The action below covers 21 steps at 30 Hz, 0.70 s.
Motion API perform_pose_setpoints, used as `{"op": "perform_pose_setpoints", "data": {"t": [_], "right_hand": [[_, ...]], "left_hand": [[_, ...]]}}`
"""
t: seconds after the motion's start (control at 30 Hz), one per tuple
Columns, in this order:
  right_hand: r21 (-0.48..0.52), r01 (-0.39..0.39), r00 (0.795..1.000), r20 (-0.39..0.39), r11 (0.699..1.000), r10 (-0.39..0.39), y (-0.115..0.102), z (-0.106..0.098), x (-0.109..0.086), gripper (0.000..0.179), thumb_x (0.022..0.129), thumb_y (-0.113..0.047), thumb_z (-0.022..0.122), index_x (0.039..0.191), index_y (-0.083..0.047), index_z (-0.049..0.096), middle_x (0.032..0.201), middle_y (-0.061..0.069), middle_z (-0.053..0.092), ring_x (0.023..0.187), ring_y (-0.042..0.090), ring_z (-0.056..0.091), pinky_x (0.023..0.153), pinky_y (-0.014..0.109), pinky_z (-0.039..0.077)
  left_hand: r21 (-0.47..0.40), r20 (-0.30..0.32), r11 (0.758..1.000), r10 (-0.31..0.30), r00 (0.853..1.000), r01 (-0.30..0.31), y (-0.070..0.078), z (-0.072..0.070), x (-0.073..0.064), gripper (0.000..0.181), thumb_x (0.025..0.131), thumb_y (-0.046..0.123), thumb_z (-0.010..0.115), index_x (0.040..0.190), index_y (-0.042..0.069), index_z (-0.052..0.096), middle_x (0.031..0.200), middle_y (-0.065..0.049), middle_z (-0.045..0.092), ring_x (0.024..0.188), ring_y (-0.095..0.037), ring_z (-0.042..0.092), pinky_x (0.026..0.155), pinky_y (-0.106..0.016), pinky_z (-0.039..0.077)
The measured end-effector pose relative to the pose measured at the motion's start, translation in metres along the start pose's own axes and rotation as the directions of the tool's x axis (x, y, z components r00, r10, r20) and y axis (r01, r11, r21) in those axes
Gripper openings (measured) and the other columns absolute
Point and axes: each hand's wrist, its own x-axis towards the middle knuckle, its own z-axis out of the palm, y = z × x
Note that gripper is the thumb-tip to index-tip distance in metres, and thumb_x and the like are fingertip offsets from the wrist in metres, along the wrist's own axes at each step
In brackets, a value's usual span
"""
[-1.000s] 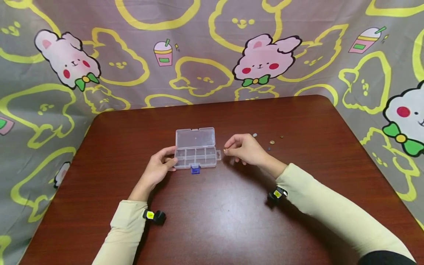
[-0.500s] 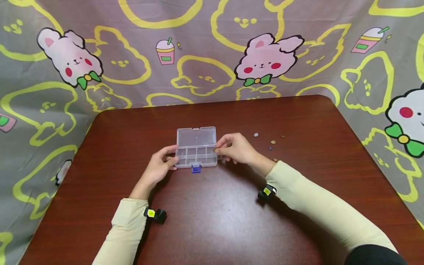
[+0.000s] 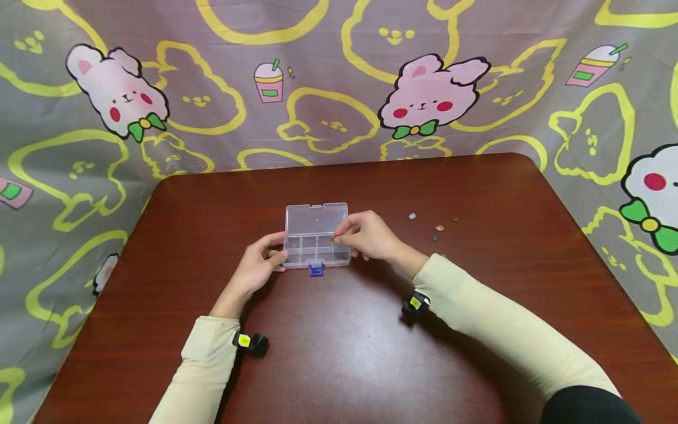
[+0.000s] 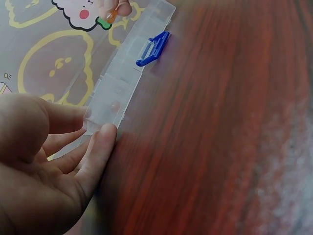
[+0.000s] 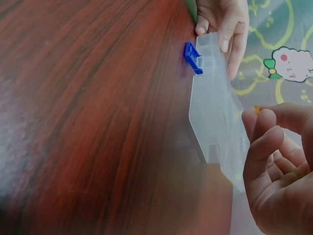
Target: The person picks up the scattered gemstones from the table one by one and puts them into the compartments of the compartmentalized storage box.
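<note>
Dark red table (image 3: pixel 339 359) came nearest you, then the blue clasp (image 3: pixel 316 271) at the box's 6 o'clock. The box (image 3: pixel 333 262) sat in front of you, its long axis running from 9 to 3 o'clock. Your left hand (image 3: pixel 258 268) gripped the 9 o'clock end; a steady hold there probably served best, since so light a box could skid. Your right hand (image 3: pixel 368 238) pinched an orange bead (image 5: pixel 257 109) over the back compartments (image 3: pixel 309 242), toward 3 o'clock; the bead was too small to show an axis. Lowering it well inside one before easing the pinch looked the surest guard against a bounce. Beyond, the lid (image 3: pixel 316 218) opened toward 12, and loose stones (image 3: pixel 439 228) lay well apart from the box, between 2 and 3 o'clock.
</note>
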Motion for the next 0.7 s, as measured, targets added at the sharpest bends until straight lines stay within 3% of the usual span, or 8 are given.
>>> {"op": "perform_pose_setpoints", "data": {"t": [0.23, 0.7], "right_hand": [[-0.005, -0.013, 1.000, 0.012, 1.000, 0.013, -0.005, 0.007, 0.008, 0.007, 0.088, -0.006, 0.075, 0.095, -0.003, 0.074, 0.076, 0.024, 0.069, 0.045, 0.022, 0.054, 0.035, 0.023, 0.040], [-0.033, -0.025, 1.000, 0.016, 0.999, 0.026, -0.014, 0.027, 0.022, 0.008, 0.088, -0.008, 0.075, 0.095, -0.004, 0.074, 0.077, 0.020, 0.071, 0.043, 0.013, 0.054, 0.035, 0.022, 0.040]], "left_hand": [[-0.002, 0.001, 1.000, 0.004, 1.000, -0.004, 0.001, 0.000, 0.000, 0.045, 0.097, -0.008, 0.057, 0.141, -0.007, 0.050, 0.137, -0.028, 0.053, 0.094, -0.022, 0.061, 0.069, -0.024, 0.059], [-0.020, 0.004, 1.000, 0.004, 1.000, -0.004, -0.001, 0.000, 0.000, 0.044, 0.097, -0.008, 0.057, 0.141, -0.007, 0.050, 0.135, -0.029, 0.054, 0.090, -0.017, 0.061, 0.068, -0.024, 0.059]]}}
